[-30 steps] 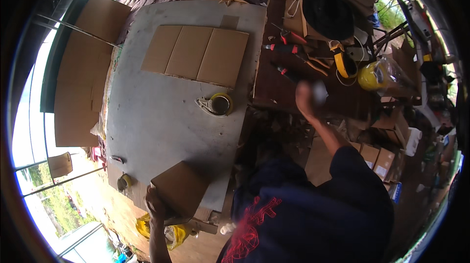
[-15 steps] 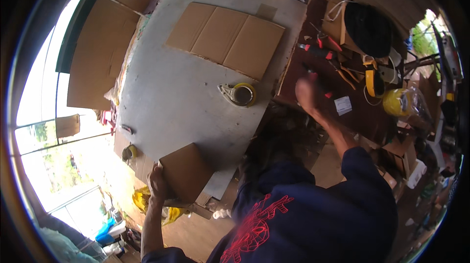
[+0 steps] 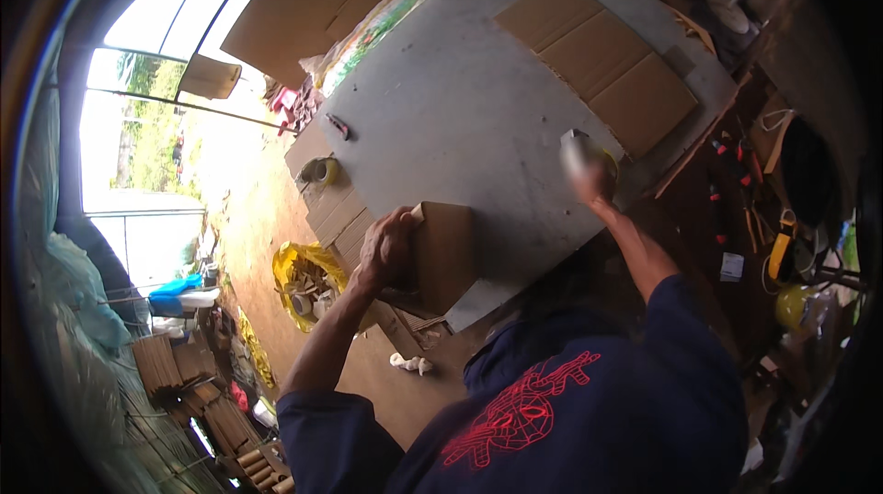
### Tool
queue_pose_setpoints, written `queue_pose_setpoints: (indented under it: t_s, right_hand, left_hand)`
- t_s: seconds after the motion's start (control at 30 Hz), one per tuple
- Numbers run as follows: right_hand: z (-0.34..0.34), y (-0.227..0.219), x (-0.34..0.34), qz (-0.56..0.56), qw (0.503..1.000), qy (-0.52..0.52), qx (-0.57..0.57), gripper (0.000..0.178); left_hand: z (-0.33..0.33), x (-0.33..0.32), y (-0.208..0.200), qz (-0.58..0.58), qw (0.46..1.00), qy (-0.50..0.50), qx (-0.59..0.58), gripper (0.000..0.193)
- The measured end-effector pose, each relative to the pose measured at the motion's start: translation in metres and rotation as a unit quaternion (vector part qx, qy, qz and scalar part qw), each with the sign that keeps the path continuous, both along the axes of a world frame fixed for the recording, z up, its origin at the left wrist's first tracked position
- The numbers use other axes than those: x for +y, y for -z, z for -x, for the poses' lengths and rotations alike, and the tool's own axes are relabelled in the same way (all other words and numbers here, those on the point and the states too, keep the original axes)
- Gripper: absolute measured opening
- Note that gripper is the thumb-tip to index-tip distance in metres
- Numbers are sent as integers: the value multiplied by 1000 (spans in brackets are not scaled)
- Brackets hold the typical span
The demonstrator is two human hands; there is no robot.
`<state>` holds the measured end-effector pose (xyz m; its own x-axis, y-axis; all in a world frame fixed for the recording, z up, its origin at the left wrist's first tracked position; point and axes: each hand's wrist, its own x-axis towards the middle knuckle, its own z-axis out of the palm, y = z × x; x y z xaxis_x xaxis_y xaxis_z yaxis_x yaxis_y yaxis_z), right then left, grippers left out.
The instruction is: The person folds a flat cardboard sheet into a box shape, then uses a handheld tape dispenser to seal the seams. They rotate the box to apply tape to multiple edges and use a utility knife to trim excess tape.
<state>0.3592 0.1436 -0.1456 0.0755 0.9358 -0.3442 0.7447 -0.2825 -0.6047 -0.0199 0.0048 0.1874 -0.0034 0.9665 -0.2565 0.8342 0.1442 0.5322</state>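
A small brown cardboard box [image 3: 447,253] stands at the near left edge of the grey table. My left hand [image 3: 386,247] is closed on its left side, fingers over the upper edge. Farther right, my right hand [image 3: 590,179] is over a tape dispenser [image 3: 576,139], whose pale end and part of a yellow roll show beside it. The fingers of that hand are smeared, so their grip does not show. Just beyond lies a flat creased cardboard sheet [image 3: 602,66].
A small cutter [image 3: 338,126] and a tape roll [image 3: 322,170] lie toward the table's left edge. Below that side sits a yellow bag [image 3: 299,264] of scraps. Pliers [image 3: 747,179] and a yellow-handled tool [image 3: 782,246] rest on the dark surface at right.
My right hand has gone from the tools on the dark surface leftward to the tape dispenser. The view has turned to the left. My left hand still holds the box.
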Motion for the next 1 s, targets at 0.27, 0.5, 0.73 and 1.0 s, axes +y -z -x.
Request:
queue_pose_setpoints:
  t_s: [0.27,0.5,0.73,1.0]
  right_hand:
    - [61,-254,-72,-376,864,-268,203,43]
    - [99,-256,-87,-370,855,-315,179,43]
    - [139,-323,-86,-441,771,-460,17,41]
    - [160,-353,-99,-258,846,-457,95,40]
  left_hand:
    - [22,0,20,-208,968,111,-83,31]
    - [29,3,4,-188,948,54,-251,39]
    - [39,7,3,-242,880,174,-370,31]
    - [50,12,0,-86,910,2,-405,5]
